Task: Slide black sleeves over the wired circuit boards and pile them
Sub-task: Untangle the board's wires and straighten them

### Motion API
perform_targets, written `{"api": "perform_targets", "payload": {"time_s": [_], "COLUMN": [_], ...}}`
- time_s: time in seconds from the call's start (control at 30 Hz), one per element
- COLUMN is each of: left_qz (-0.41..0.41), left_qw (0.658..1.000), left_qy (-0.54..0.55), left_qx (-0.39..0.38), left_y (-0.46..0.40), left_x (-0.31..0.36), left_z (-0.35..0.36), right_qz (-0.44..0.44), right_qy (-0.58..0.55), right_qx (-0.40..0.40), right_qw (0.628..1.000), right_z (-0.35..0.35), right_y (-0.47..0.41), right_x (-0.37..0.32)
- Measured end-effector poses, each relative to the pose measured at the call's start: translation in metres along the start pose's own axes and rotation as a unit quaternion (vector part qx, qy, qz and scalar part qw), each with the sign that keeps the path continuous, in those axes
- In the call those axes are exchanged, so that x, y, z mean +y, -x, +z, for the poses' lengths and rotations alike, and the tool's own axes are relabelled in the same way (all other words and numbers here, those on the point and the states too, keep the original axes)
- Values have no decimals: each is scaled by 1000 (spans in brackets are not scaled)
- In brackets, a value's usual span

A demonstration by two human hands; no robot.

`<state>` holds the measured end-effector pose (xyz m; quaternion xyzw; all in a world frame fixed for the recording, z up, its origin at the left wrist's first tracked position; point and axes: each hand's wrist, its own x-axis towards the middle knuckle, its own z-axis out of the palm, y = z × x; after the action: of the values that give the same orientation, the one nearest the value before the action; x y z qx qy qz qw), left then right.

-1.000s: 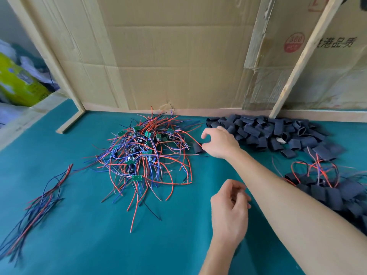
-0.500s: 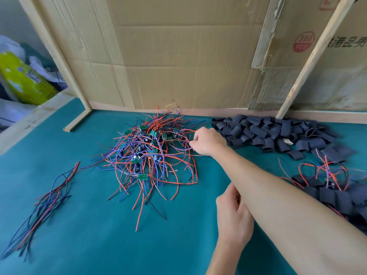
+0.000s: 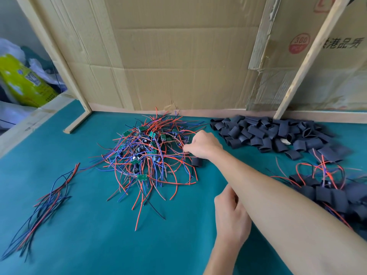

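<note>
From the head view, the only 1 here, the teal mat (image 3: 83, 235) fills the lower frame, with cardboard walls (image 3: 178, 56) behind it. At centre lies a tangle of wired circuit boards (image 3: 147, 155), small green boards buried under red, blue and black leads. The right hand (image 3: 202, 145) reaches across from the lower right and sits at the tangle's right edge, fingers curled down among the wires; it seems to pinch a lead or a board, but exactly what it holds I cannot tell. Just below that hand lies 1 loose black sleeve (image 3: 197, 162) on the mat.

The left hand (image 3: 231, 217) is low in the frame, partly tucked under the right forearm, fingers loosely curled. Whether it holds anything is hidden.

In the upper right, a heap of empty black sleeves (image 3: 274, 135) lies against the wall. At the right edge is the pile of finished, sleeved boards (image 3: 333, 193), wires looping out. A bundle of spare wires (image 3: 45, 203) lies at the lower left.

These boards look light, and their leads are thin and springy, so they will likely snag neighbours when lifted. I would take hold of the board itself, not a wire. The sleeves look soft and flattened, and probably need squeezing open at the mouth.
</note>
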<state>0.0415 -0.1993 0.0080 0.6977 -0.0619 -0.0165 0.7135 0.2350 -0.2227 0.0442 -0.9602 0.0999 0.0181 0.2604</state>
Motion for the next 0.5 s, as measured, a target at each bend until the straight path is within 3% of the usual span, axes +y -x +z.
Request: {"api": "perform_targets", "payload": {"time_s": [0.17,0.37,0.5], "left_qz": [9,4,3], "left_qw": [1000,999,996], "left_qy": [-4,36,89], "left_qx": [4,15,23], "left_y": [-2,-2,-3], "left_x": [-5,-8,-4], "left_z": [2,4,4], "right_qz": [19,0,4], "right_qy": [-180,-410,-457], "right_qx": [5,-45,-87], "right_qw": [983,911,885], "right_z": [-43,-105,-97], "right_y": [17,75,140], "right_x": [4,51,103]}}
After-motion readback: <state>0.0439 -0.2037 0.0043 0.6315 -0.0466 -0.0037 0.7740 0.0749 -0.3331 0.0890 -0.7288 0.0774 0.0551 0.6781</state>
